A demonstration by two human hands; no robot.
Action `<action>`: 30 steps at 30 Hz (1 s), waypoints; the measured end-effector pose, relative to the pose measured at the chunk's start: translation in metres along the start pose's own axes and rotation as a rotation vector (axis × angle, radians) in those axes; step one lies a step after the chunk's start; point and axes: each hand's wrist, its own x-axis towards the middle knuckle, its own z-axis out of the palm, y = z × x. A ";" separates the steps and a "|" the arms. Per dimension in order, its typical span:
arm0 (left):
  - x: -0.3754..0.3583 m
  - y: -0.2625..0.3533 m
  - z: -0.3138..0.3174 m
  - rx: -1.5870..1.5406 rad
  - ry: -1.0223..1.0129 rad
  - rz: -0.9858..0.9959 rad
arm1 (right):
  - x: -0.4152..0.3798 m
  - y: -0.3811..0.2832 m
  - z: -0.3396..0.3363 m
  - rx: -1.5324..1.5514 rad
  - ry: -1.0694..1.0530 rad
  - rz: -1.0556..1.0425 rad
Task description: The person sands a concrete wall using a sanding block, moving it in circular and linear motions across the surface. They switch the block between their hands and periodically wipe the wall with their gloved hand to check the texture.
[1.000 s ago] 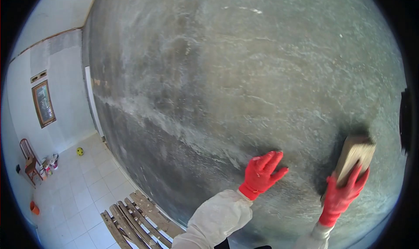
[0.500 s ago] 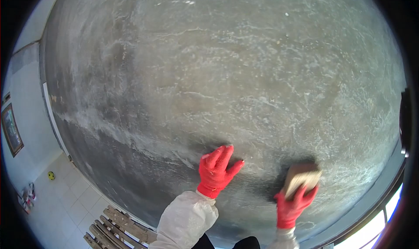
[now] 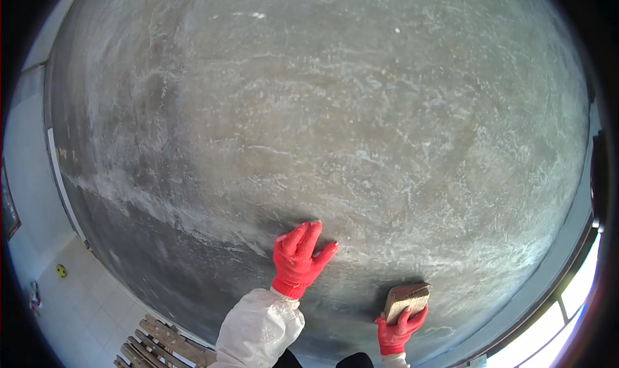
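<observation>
Right hand (image 3: 398, 329) grips sanding block (image 3: 406, 299) at 5 o'clock; left hand (image 3: 298, 259), fingers spread, braces plastered wall (image 3: 335, 123). Keep the block flat, with even pressure.

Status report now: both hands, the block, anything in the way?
Left hand flat on wall, open. Right hand grips block against wall. Nothing blocks the hands.

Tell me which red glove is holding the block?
The right hand, low near the picture's bottom edge, grips the tan block against the grey wall. The left hand holds nothing; it lies flat on the wall, fingers spread.
</observation>
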 end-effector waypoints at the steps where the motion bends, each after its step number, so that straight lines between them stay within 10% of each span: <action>1: 0.002 0.000 -0.002 0.000 -0.013 -0.004 | 0.007 -0.003 0.000 0.022 -0.021 -0.026; 8: -0.004 -0.001 0.001 0.009 -0.001 -0.018 | 0.218 -0.035 -0.033 0.039 0.190 0.004; 20: 0.003 -0.001 -0.003 0.029 -0.014 -0.025 | 0.019 0.016 0.000 -0.036 -0.043 -0.139; 30: 0.001 -0.001 -0.001 -0.002 -0.010 0.013 | 0.230 -0.042 -0.032 -0.035 0.222 0.006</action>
